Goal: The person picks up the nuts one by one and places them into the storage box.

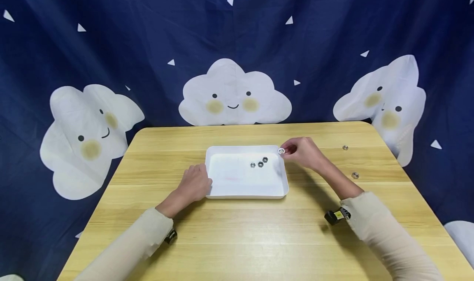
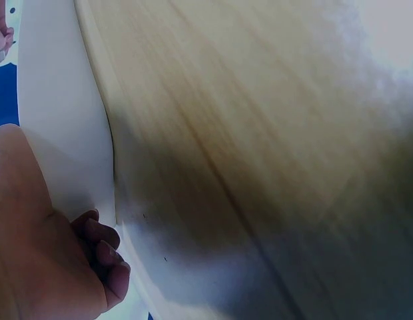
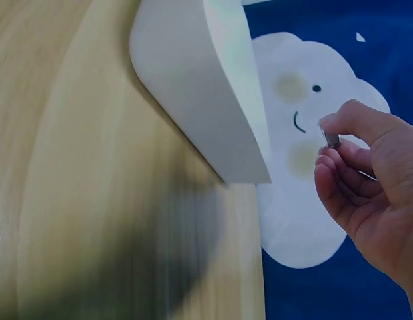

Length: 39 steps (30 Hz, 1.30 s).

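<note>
A white rectangular tray (image 1: 222,192) sits mid-table with three small metal nuts (image 1: 260,163) inside, toward its right half. My right hand (image 1: 301,151) hovers at the tray's far right corner and pinches a metal nut (image 1: 281,151) between thumb and fingertips; the right wrist view shows that nut (image 3: 332,140) in my right hand (image 3: 366,180) beside the tray wall (image 3: 193,93). My left hand (image 1: 194,182) rests against the tray's left edge, fingers curled against its wall (image 2: 66,153) in the left wrist view.
Two more metal nuts (image 1: 345,147) (image 1: 355,175) lie on the wooden table (image 1: 259,240) right of the tray. A dark blue cloth with white clouds (image 1: 233,94) hangs behind the table. Table edges fall away on the left and right.
</note>
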### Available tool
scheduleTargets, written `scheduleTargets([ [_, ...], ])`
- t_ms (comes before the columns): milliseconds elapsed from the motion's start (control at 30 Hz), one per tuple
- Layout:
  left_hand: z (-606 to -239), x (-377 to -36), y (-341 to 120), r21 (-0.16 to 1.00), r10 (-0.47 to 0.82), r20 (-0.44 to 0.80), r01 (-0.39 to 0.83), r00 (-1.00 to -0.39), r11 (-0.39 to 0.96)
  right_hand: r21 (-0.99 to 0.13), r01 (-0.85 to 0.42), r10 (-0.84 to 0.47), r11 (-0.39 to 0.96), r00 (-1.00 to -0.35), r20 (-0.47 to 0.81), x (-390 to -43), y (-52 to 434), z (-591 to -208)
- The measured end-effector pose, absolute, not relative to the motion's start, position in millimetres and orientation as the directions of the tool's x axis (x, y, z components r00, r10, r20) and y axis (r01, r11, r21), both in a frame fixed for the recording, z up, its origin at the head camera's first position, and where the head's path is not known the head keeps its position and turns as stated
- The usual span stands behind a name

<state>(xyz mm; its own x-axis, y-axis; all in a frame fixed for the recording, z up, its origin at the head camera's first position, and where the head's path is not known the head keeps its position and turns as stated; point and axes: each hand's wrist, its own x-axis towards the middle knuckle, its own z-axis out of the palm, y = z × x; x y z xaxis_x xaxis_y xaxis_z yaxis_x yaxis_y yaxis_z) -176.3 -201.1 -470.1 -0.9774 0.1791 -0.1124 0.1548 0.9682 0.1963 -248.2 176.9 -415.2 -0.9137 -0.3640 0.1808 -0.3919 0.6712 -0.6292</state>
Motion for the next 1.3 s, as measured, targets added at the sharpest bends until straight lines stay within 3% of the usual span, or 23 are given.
scheduleTargets([
  [1067, -470, -176, -200, 0.205, 0.171, -0.138, 0.141, -0.976, 0.969, -0.716, -0.432, -0.585, 0.548, -0.81, 0.04, -243, 125, -455],
  [1300, -470, -177, -201, 0.201, 0.168, -0.14, 0.138, -0.976, 0.97, -0.658, -0.521, -0.655, 0.544, -0.754, 0.056, -245, 123, -461],
])
